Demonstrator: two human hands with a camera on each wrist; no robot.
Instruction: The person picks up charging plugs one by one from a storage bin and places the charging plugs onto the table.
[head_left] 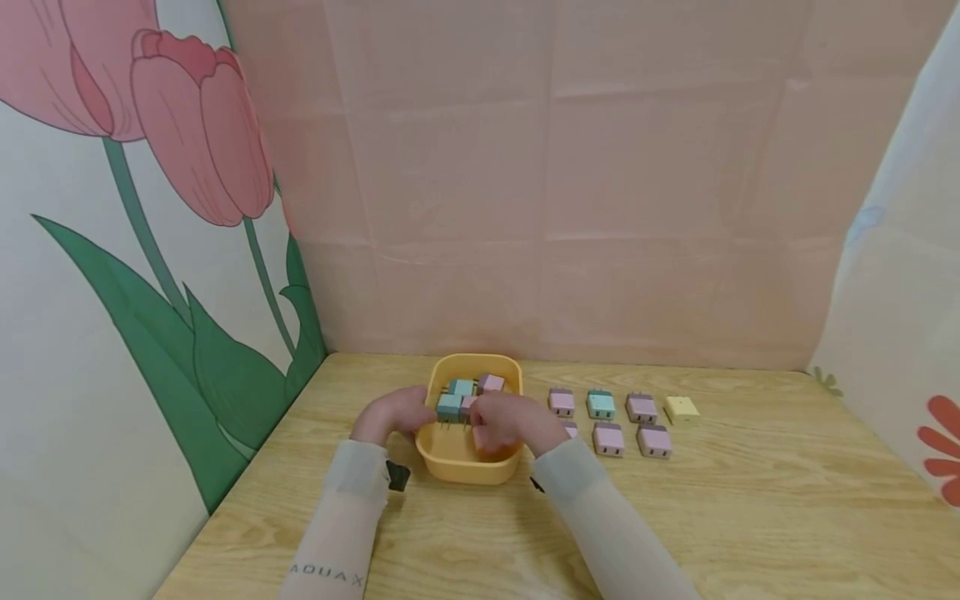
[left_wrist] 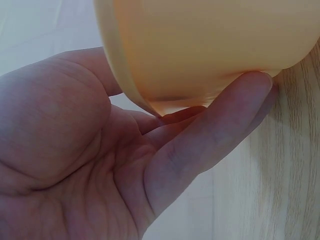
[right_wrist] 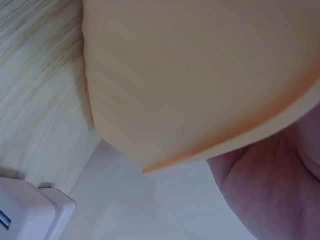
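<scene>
A yellow plastic bin (head_left: 468,472) stands on the table and holds several plug chargers. My left hand (head_left: 397,410) grips the bin's left side, its thumb over the rim and its fingers (left_wrist: 220,125) along the outer wall. Reaching over the right rim, my right hand (head_left: 506,418) has its fingers curled down inside the bin, at a pink charger (head_left: 468,407). Part of that charger is hidden behind the hand. Beside it lies a teal charger (head_left: 449,407), prongs toward me. Farther back are another teal charger (head_left: 462,387) and a pink-and-mauve one (head_left: 491,382).
Right of the bin, several chargers lie in two rows on the wooden table (head_left: 750,500): pink ones (head_left: 608,439), a teal one (head_left: 601,405) and a yellow one (head_left: 682,409) at the end. A pink cloth backdrop (head_left: 585,183) hangs behind, with printed panels (head_left: 67,350) at the sides.
</scene>
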